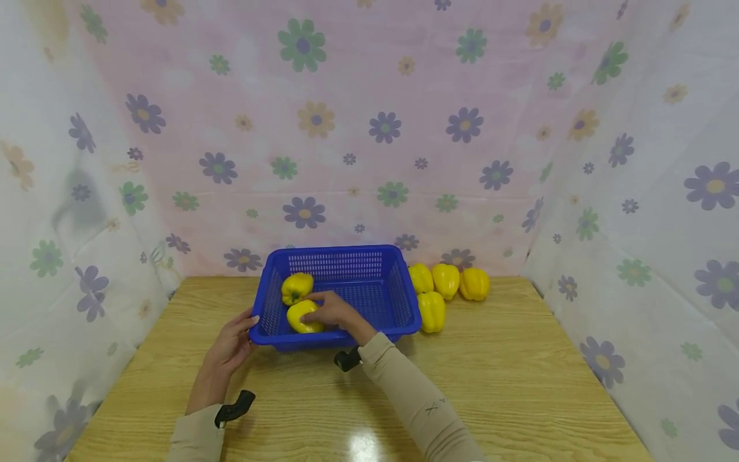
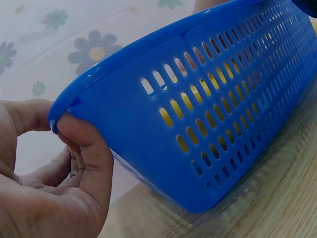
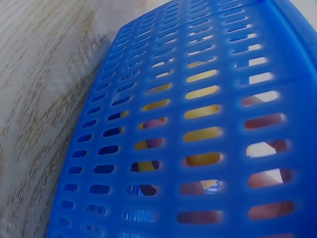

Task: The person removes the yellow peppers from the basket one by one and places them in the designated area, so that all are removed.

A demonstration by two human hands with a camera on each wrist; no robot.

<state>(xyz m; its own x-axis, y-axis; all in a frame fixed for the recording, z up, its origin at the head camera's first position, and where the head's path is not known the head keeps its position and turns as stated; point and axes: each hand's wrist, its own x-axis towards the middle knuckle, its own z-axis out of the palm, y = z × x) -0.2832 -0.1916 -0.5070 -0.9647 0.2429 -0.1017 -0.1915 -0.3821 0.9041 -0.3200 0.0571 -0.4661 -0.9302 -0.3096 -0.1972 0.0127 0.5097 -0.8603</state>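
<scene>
A blue slotted plastic basket (image 1: 401,294) stands on the table, with two yellow bell peppers at its left end. My left hand (image 1: 231,343) pinches the basket's rim at the front left corner; the left wrist view shows the thumb and a finger (image 2: 84,134) on either side of the rim. Reaching over the front wall, my right hand (image 1: 336,310) holds the nearer bell pepper (image 1: 301,317) from its right side. Just behind it lies the other bell pepper (image 1: 297,286), stem toward me. The right wrist view sees mostly the basket's slotted outer wall (image 3: 297,99), hiding most of that hand.
Several more yellow bell peppers (image 1: 446,281) rest on the wooden table (image 1: 508,372) against and beyond the basket's right side. Flowered cloth (image 1: 358,173) hangs behind the table and along both sides. Black wrist cameras (image 1: 235,408) are strapped to both sleeves.
</scene>
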